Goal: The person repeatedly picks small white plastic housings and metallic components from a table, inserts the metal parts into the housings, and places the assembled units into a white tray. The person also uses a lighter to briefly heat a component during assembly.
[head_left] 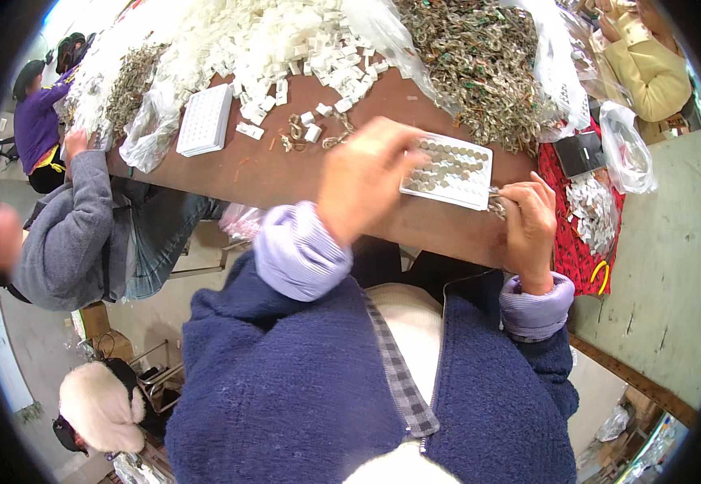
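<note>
A white tray [449, 190] lies on the brown tabletop in front of me, with rows of small dull grey-brown pieces [451, 161] in its slots. My left hand [373, 173] is over the tray's left side, its fingers smeared by motion, so I cannot make out whether they hold anything. At the tray's lower right corner my right hand [528, 222] is closed, fingers bent and thumb pressed in. Small shiny metal pieces [496, 203] stick out from between its fingertips, beside the tray edge.
Behind the tray rises a heap of metal parts [479, 64]; left of it spreads a pile of white plastic pieces [286, 40]. Stacked white trays [205, 119] stand at left. A red cloth [584, 270] with white bits and a black box [579, 153] lie right. People sit nearby.
</note>
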A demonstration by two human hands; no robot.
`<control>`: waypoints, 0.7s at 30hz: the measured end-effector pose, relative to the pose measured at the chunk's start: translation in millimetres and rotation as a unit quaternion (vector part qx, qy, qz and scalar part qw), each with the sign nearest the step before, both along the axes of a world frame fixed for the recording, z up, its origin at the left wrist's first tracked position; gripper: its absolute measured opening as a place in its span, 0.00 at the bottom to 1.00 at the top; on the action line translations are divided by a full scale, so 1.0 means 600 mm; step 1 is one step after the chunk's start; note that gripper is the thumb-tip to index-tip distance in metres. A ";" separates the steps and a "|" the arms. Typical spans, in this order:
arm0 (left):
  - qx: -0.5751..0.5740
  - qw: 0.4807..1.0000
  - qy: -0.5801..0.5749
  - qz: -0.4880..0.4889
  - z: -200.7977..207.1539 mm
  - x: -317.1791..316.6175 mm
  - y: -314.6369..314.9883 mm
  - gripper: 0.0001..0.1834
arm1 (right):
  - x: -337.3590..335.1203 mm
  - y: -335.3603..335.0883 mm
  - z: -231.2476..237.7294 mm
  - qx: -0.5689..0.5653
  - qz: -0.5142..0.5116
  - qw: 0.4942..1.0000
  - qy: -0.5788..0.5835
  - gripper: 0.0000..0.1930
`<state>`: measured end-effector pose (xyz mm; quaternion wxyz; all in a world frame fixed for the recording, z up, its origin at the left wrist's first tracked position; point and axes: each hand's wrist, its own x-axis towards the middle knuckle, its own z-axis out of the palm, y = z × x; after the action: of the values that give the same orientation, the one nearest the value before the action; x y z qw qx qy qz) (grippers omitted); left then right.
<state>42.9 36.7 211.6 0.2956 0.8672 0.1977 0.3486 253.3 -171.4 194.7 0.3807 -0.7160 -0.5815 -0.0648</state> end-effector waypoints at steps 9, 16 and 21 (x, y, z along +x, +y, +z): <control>0.148 0.938 0.293 0.114 -0.017 -0.058 0.167 0.26 | 0.023 -0.021 -0.036 0.105 -0.060 0.927 0.354 0.04; 0.180 0.953 0.230 0.082 -0.027 -0.076 0.129 0.19 | 0.025 -0.027 -0.016 0.217 -0.060 0.875 0.429 0.04; 0.151 0.951 0.247 0.108 -0.013 0.004 0.191 0.16 | 0.030 -0.012 -0.026 0.203 -0.048 0.898 0.387 0.05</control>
<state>45.0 151.3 203.8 0.0641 0.9342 0.3016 0.1794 271.0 -178.6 179.2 0.7094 -0.6186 -0.3276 0.0824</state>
